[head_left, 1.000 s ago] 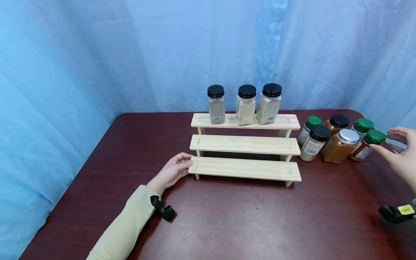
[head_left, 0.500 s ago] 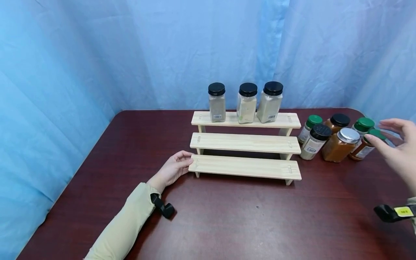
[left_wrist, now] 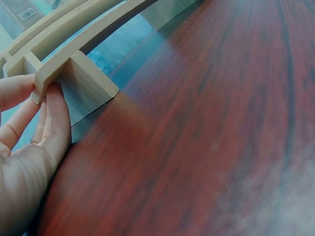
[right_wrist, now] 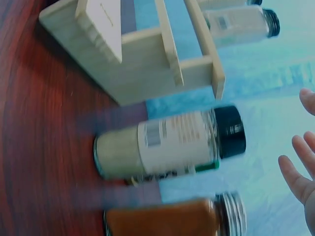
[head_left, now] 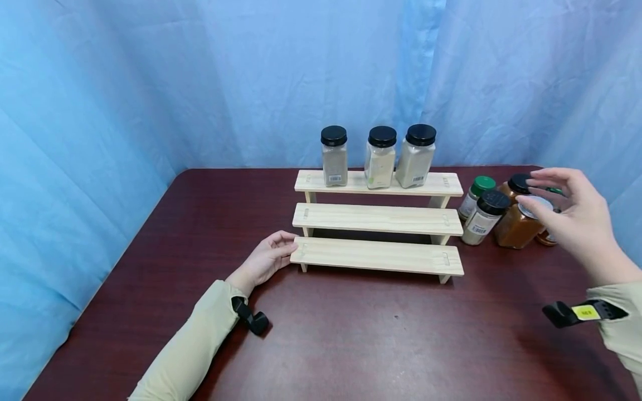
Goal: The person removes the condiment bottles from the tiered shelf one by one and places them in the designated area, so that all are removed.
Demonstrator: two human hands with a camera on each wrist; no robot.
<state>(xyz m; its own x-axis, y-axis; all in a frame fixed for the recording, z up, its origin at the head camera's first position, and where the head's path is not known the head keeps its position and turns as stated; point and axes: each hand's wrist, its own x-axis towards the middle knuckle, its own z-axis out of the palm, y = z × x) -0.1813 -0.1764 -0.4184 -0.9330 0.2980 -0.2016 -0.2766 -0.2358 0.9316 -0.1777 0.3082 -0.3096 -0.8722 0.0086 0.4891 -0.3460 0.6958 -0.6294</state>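
Note:
A three-step wooden rack (head_left: 376, 220) stands on the table. My left hand (head_left: 268, 257) pinches the left end of its lowest board; in the left wrist view the board's end (left_wrist: 56, 69) sits between thumb and fingers. Over the group of spice jars on the right hovers my right hand (head_left: 577, 217), fingers spread and holding nothing. Below or beside it are a silver-lidded jar of orange-brown powder (head_left: 519, 225), a black-lidded shaker (head_left: 481, 220), a green-lidded jar (head_left: 473, 195) and a black-lidded brown jar (head_left: 516, 186). The hand partly covers the green-lidded jars at the far right.
On the rack's top board stand three black-lidded square jars, a greyish one (head_left: 334, 159), a cream one (head_left: 380, 159) and a pale one (head_left: 416, 157). A dark red-brown table (head_left: 351, 334) lies beneath. Blue curtains (head_left: 251, 83) hang behind and at both sides.
My right hand has moved left from beside the far-right green-lidded jar to above the silver-lidded jar, with nothing in it. My left hand keeps its hold on the rack.

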